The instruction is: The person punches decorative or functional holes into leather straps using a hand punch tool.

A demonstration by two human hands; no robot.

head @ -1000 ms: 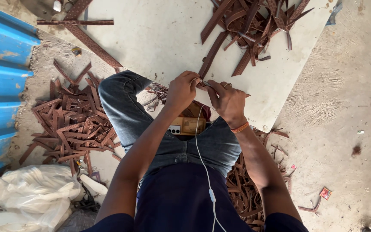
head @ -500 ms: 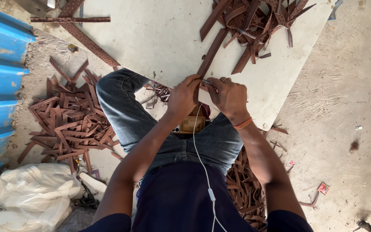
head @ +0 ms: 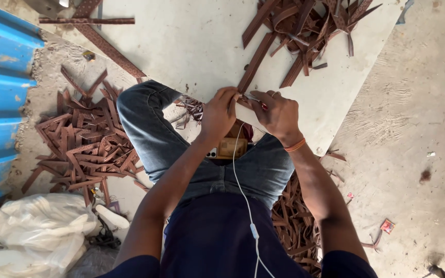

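Note:
My left hand (head: 218, 114) and my right hand (head: 278, 116) meet in front of my knees over the edge of a pale board (head: 191, 41). Both pinch the near end of a long brown strip (head: 256, 64) that runs up and away toward a heap of similar strips (head: 310, 25). My right hand also appears to hold a small thin tool against the strip; I cannot make out what it is. An orange band circles my right wrist. A phone (head: 227, 148) lies in my lap with a white earphone cable (head: 245, 206) running from it.
A pile of brown strips (head: 86, 141) lies on the ground at my left, more under my right leg (head: 292, 226). Blue corrugated sheet (head: 1, 87) stands at far left, white plastic bags (head: 32, 231) at lower left. Bare concrete floor (head: 408, 128) spreads to the right.
Both hands have shifted slightly up and away from my lap, staying together on the strip's end. The view has tilted a little.

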